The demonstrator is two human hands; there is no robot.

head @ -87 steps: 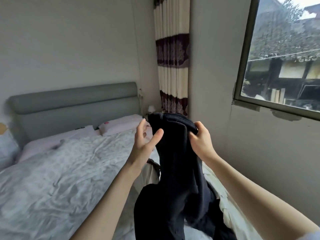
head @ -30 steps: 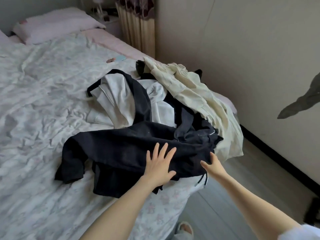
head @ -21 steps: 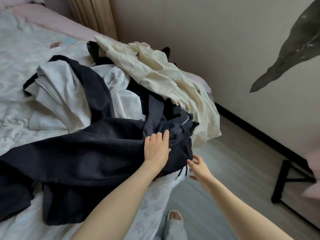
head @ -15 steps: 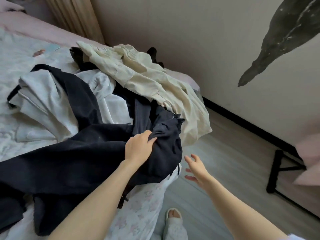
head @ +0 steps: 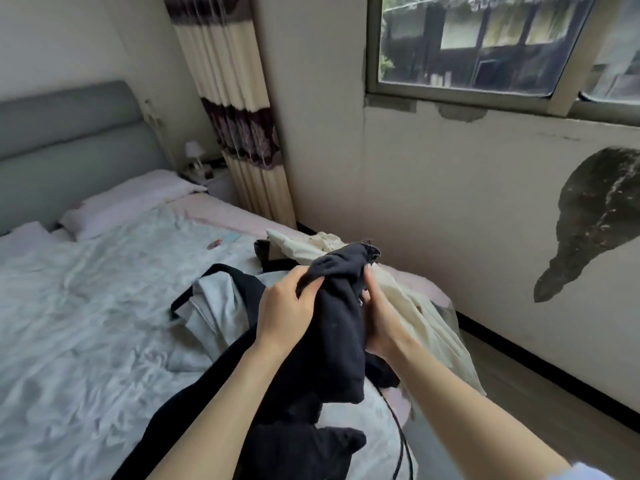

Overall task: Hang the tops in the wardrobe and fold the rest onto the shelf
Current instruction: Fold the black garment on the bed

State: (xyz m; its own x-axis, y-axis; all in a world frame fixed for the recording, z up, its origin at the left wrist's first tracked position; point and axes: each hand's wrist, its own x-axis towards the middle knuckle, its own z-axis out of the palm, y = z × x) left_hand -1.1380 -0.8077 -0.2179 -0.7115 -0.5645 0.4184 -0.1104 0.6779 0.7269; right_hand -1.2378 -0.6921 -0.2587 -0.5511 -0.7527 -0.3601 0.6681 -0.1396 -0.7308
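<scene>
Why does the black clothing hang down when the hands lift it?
The black garment is probably soft and floppy: it bunches between the left hand and right hand and droops to the bed. It looks thick, perhaps weighty.

Head-worn view, forward and down, close over bed (head: 86, 323)

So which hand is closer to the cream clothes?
Right. The right hand is just in front of the cream garment; the left hand is beyond the black garment.
</scene>
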